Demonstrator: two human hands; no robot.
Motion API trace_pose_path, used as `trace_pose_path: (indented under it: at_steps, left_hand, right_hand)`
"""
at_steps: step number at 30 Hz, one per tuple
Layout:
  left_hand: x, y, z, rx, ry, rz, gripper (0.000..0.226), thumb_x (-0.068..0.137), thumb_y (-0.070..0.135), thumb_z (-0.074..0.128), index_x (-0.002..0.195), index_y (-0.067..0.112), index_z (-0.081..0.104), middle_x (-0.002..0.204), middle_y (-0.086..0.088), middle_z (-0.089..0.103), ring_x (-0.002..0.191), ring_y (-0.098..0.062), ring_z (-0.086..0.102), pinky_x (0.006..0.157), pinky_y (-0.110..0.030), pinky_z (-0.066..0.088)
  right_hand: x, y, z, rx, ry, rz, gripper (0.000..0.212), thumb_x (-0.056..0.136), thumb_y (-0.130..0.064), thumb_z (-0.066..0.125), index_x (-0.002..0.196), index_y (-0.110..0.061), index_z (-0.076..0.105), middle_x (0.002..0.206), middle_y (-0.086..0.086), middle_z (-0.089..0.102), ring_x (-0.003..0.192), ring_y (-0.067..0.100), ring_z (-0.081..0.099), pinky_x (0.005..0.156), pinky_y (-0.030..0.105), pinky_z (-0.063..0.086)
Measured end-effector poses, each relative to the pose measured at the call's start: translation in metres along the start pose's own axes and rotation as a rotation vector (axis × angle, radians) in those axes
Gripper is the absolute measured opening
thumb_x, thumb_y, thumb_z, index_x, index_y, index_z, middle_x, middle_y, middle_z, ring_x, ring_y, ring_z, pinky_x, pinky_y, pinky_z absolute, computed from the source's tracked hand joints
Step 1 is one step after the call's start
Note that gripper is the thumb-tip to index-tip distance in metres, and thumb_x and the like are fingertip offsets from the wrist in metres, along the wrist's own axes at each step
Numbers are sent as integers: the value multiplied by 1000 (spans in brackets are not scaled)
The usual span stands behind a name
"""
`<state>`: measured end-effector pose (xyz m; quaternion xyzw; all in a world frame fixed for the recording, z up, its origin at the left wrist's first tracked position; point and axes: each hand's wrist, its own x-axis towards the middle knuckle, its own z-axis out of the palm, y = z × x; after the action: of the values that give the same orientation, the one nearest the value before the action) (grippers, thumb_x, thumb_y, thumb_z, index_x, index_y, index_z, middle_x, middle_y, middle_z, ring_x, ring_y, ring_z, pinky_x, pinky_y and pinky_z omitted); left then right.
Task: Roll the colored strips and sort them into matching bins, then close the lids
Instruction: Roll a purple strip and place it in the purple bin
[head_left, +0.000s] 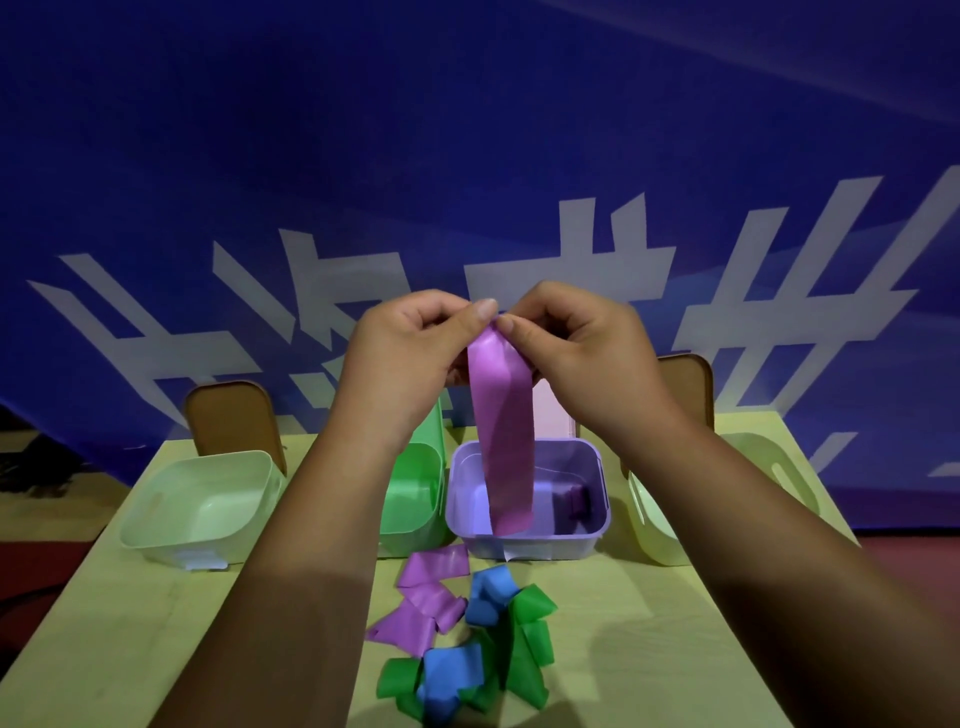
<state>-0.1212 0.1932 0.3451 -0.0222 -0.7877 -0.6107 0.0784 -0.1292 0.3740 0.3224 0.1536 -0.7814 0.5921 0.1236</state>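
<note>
Left hand (400, 353) and right hand (576, 348) fingers pinch purple strip (506, 441) above purple bin (602, 514).

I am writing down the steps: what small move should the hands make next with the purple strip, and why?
Probably begin rolling the top end downward. The left hand and right hand pinch the top of the long purple flexible strip, which hangs flat and unrolled by the open lilac plastic bin. It likely needs rolling before going in.
</note>
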Motion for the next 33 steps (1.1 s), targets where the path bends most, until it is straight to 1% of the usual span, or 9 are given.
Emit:
trace_pose_path:
  at_steps: [4,7,11,14,19,21,25,30,33]
  left_hand:
    - [1,-2,-4,-5,-17,-7,12,98,31,79,94,21,85,88,-7,81,82,-26,78,79,-46,66]
    - [0,-4,-6,45,-19,-3,9,96,32,81,95,24,85,88,-4,82,87,-30,79,84,-53,67]
    - [-4,-6,-5,127,-26,22,6,97,31,80,95,27,84,89,3,82,87,-19,79,81,-43,67]
    - [-7,-7,-4,132,-38,25,5,97,30,80,94,27,83,87,4,81,84,-16,78,76,-36,65]
    - [-11,-8,-8,110,-50,6,3,98,24,79,97,23,82,76,10,76,68,-1,68,63,-17,54]
    - [-13,-7,-8,55,-50,-23,4,97,20,80,100,19,81,81,4,79,71,-4,71,65,-19,55]
    - [-14,-10,-4,-79,-53,-93,12,95,12,81,106,18,79,93,-10,81,83,-21,79,75,-30,59]
    - [-14,-13,-3,-185,-72,-145,23,94,4,79,111,18,77,91,-6,79,88,-21,77,82,-34,58]
    - [-14,-11,-4,-226,-70,-148,27,93,0,78,114,17,76,95,-8,79,93,-22,77,85,-34,58]
  right_hand:
    - [-2,-3,1,51,-31,58,13,102,-22,73,91,-15,74,77,2,76,74,19,76,75,48,65]
    - [-5,-6,-2,106,-72,132,11,102,-22,74,98,-12,77,82,4,79,77,19,78,74,38,67]
    - [-9,-6,-5,127,-100,184,18,100,-31,75,101,-13,78,83,4,78,80,21,78,74,34,67]
    - [-12,-5,-6,135,-93,220,19,102,-29,72,100,-11,78,83,6,78,78,22,78,72,33,66]
    - [-15,-6,-6,150,-118,246,14,103,-24,71,101,-13,78,85,10,78,80,29,77,73,37,67]
    - [-16,-6,-4,179,-118,249,12,103,-22,72,101,-13,78,84,11,78,76,24,76,74,40,67]
    - [-18,-6,-2,235,-75,253,8,100,-12,73,105,-8,77,91,24,73,76,24,69,76,39,66]
    - [-18,-3,-1,253,-64,259,9,96,-7,75,103,-12,78,95,15,76,82,16,70,82,36,64]
    - [-17,-1,-2,299,-58,256,11,95,-3,74,104,-9,77,88,6,76,78,8,68,78,27,60]
